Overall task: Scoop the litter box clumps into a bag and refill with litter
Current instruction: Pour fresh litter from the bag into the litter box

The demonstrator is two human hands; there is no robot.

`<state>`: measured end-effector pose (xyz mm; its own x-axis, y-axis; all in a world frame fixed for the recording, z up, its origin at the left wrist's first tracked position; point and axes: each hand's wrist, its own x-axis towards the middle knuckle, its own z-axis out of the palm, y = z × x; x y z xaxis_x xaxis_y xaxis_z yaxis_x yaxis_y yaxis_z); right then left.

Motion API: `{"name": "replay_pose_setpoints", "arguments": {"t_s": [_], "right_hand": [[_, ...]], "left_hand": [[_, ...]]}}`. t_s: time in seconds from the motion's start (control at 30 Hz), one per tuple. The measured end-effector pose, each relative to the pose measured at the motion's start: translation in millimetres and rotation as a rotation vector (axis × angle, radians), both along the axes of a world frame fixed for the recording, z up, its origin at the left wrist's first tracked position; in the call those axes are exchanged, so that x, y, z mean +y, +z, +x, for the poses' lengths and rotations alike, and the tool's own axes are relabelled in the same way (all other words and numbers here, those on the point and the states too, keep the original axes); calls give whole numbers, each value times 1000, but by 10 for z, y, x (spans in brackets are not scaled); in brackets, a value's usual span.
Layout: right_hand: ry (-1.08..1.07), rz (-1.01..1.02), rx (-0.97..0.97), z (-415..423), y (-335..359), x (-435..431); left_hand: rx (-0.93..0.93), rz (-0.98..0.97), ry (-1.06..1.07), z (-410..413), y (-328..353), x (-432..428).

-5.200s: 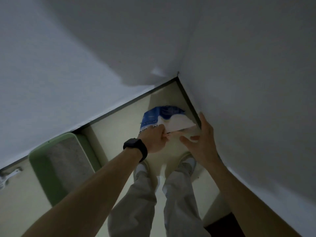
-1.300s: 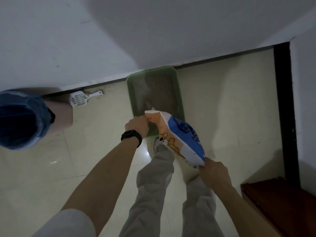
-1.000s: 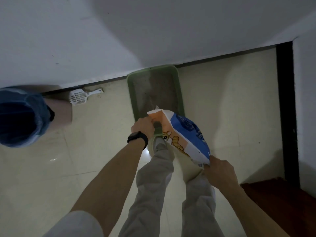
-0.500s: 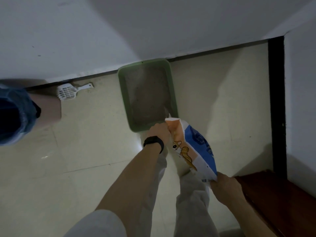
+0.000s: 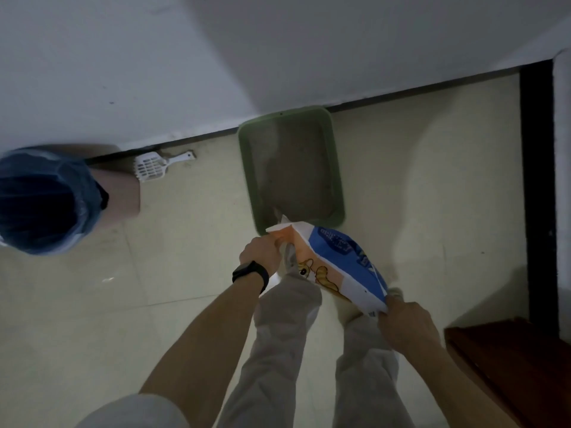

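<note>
On the near floor [image 5: 92, 319] stand the person's legs in pale trousers [image 5: 284, 335], with a dark wooden piece of furniture [image 5: 519, 366] at the near right. Just above the knees, the right hand [image 5: 408, 322] grips the lower corner of the litter bag [image 5: 336, 264], its fingers [image 5: 391, 307] curled tight round the fold. The left hand [image 5: 261, 250], a black watch [image 5: 250, 273] on its wrist, pinches the bag's open top edge with curled fingers. The bag is tilted, mouth lowest, over the near rim of the green litter box [image 5: 284, 115]. Grey litter [image 5: 293, 168] lies inside the box, which sits against the far wall [image 5: 278, 41]. Well to the left, a white scoop [image 5: 151, 166] lies by the skirting, beside a bin [image 5: 123, 193] lined with a blue bag [image 5: 40, 196].
</note>
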<state>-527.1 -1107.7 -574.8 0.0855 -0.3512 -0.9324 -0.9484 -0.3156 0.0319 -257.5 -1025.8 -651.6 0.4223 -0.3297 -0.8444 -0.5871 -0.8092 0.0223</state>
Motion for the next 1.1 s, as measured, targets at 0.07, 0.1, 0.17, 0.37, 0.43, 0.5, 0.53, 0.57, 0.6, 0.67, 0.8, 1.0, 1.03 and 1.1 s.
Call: {"name": "replay_pose_setpoints", "arguments": {"t_s": [0.07,0.1,0.17,0.37,0.43,0.5,0.53,0.57,0.6,0.67,0.8,1.0,1.03,1.1], "right_hand": [[-8,-13,-30,91,-61,20],[8,-18,-41,120,-96,34],[48,-21,-54,158,-144,69],[-67,-49,-72,214,-292,97],[-69,-56,-71,202,-370,83],[-68,-72,-89,174,-466,77],[-76,-66,-72,189,-475,55],[-84,-72,-67,177,-515,45],[-103,-72,-55,172,-538,30],[-128,-75,-29,155,-558,-40],[-119,-88,21,16,-596,-142],[-275,-62,6,-465,-207,-216],[-261,-35,10,-492,-273,-151],[-389,-25,26,-575,-354,-81]], "left_hand": [[-18,-31,5,135,-8,5],[-22,-47,1,207,0,-12],[-29,-91,-17,343,18,-55],[-78,-182,-334,517,117,-323],[-97,-261,-490,504,155,-375],[-99,-300,-609,503,169,-395],[-76,-312,-655,506,172,-399],[-45,-312,-688,496,193,-405],[-20,-316,-713,497,218,-420],[10,-313,-743,511,288,-470],[5,-327,-867,298,531,-506],[118,-275,-1217,-409,1259,-1186],[128,-290,-1235,-435,1266,-1179],[133,-326,-1283,-451,1248,-1215]]}}
